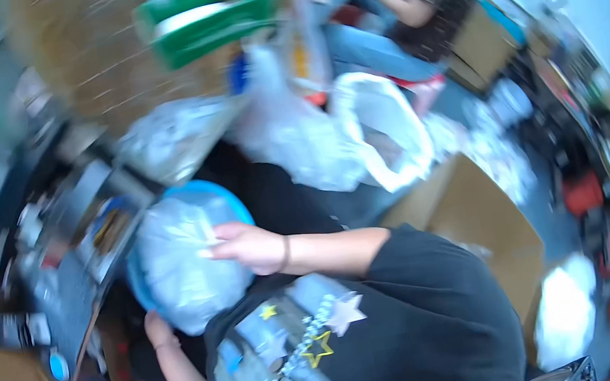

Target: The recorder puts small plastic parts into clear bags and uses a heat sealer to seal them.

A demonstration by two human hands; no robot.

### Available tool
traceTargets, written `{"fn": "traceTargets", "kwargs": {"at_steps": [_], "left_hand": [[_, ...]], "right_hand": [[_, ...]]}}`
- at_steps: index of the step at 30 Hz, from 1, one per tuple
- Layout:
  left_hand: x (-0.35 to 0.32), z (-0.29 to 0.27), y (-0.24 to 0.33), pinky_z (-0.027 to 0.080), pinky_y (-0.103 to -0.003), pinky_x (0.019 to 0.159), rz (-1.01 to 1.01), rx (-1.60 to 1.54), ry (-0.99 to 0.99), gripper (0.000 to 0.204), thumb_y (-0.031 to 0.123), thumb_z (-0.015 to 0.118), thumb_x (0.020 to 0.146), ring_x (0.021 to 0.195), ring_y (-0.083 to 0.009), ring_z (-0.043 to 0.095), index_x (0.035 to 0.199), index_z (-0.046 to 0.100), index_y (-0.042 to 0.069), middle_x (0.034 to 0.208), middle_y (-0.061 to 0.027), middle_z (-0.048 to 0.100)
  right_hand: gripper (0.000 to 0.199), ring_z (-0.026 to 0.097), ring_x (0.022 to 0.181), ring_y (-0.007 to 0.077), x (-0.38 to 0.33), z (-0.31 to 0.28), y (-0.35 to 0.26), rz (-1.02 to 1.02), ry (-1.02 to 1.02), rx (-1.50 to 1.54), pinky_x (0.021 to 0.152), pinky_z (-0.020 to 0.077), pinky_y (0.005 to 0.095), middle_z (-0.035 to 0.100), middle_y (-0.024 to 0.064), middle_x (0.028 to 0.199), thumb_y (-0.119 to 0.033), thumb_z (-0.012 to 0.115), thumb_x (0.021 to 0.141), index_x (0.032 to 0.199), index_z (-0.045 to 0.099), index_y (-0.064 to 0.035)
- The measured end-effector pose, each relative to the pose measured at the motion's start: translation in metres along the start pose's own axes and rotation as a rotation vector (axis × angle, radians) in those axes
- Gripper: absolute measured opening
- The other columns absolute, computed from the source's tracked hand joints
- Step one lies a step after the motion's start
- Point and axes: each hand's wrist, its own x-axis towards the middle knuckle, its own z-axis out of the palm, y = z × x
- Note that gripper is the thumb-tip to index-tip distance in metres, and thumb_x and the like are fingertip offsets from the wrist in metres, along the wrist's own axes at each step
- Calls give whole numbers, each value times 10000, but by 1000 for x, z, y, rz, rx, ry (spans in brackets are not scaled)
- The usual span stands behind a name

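Observation:
In front of my body is a round blue tub (236,202) with a filled, translucent plastic bag (194,279) in it. My right hand (246,248) reaches across from the right, its thumb and fingers closed on the gathered top of the bag. Down at the tub's near left side is my left hand (159,330), which appears to grip the rim. Its fingers are partly hidden and blurred. What the bag contains cannot be made out.
A green bin (213,39) stands on the brown surface ahead. Right of the tub are a white bag (301,146), a white-lined bin (417,134) and a cardboard box (483,228). A person (429,13) sits at the far right. A cluttered bench (63,298) runs along the left.

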Motion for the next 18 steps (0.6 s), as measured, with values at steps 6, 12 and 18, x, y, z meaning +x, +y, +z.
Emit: {"fn": "traceTargets", "kwargs": {"at_steps": [6, 12, 18], "left_hand": [[64, 10, 4, 527, -375, 848, 102, 56, -40, 180, 79, 581, 906, 909, -226, 639, 1039, 638, -29, 1038, -129, 681], [73, -36, -25, 516, -362, 828, 252, 348, 438, 132, 54, 600, 873, 868, -205, 580, 992, 586, -3, 1012, -106, 648], [40, -10, -1, 473, -361, 824, 400, 252, 304, 197, 225, 617, 953, 915, -195, 546, 1056, 536, 77, 991, -65, 584]], "right_hand": [[123, 634, 825, 123, -73, -25, -128, -740, 190, 205, 769, 513, 294, 669, 26, 929, -124, 548, 978, 1001, 640, -46], [184, 613, 831, 117, -260, -18, -97, -1170, 816, -240, 760, 500, 254, 661, 7, 902, -185, 515, 1015, 1006, 635, -46], [305, 620, 974, 177, -378, -56, -166, -1503, 1226, -891, 911, 492, 287, 662, 96, 1070, -161, 576, 991, 1185, 601, 72]]}}
